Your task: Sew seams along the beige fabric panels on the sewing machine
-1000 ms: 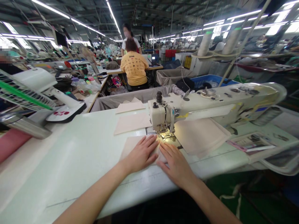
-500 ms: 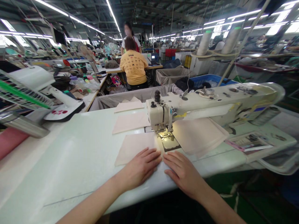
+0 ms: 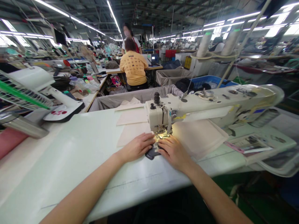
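A cream fabric piece (image 3: 128,134) lies partly under the head of a sewing machine (image 3: 158,109). My left hand (image 3: 137,146) rests flat on its near edge, fingers stretched toward the needle area. On the other side of the presser foot, my right hand (image 3: 173,151) lies with its fingers out, low on the machine bed. Between my fingertips shows part of the dark metal plate (image 3: 152,153). A larger cream fabric panel (image 3: 198,137) is spread under the machine arm, right of my right hand. More cream pieces (image 3: 130,118) lie farther back, left of the machine head.
A white fan (image 3: 35,81) and a steel bottle (image 3: 23,124) stand at the left. Thread cones (image 3: 204,43) are on a stand behind the machine. A fabric-lined bin (image 3: 112,98) borders the table's far edge. A co-worker in a yellow shirt (image 3: 133,67) sits beyond.
Both hands have moved forward, away from me, toward the presser foot. The cream fabric pieces left of the needle have shifted back with them, and the near part of the metal plate is uncovered.
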Demonstrator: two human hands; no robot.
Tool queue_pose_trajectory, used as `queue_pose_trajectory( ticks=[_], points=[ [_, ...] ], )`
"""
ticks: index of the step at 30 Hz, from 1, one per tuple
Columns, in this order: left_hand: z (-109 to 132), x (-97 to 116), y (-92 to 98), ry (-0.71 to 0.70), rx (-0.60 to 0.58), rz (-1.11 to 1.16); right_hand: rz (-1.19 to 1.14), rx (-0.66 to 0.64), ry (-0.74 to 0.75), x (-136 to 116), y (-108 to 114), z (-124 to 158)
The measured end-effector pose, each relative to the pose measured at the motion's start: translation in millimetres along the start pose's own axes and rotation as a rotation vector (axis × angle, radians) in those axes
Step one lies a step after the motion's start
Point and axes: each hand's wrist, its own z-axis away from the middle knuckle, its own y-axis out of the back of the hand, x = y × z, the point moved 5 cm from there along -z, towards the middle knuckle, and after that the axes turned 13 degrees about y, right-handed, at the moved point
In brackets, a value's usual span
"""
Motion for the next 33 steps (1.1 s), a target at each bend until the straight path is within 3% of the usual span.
queue_pose_trajectory(
  ticks=[6,11,15,18,21,25,30,33],
  points=[
    [-12.2,-10.2,6.0,-0.004,0.003,0.002,-0.027,0.108,-0.033,2.4,3.8,9.8],
    [-13.8,-8.9,9.5,0.030,0.013,0.013,0.178,0.234,-0.168,17.0,21.6,25.0],
    [-12.1,-7.7,9.0,0.048,0.014,-0.044,0.324,0.222,-0.267,35.3,27.4,26.5],
    [-6.8,-4.6,3.4,0.168,0.050,-0.161,0.363,0.172,-0.280,42.2,26.2,23.6],
    [4.0,3.4,-4.5,0.347,0.165,-0.259,0.386,0.137,-0.283,43.2,25.2,21.6],
    [9.8,9.2,-15.7,0.425,0.172,-0.316,0.404,0.145,-0.282,41.2,27.2,20.0],
    [-11.2,-21.6,-3.5,0.556,0.139,-0.351,0.379,0.198,-0.278,39.7,30.5,18.9],
    [-18.7,-29.5,7.6,0.612,0.213,-0.366,0.381,0.191,-0.265,40.4,33.6,17.2]
  ],
)
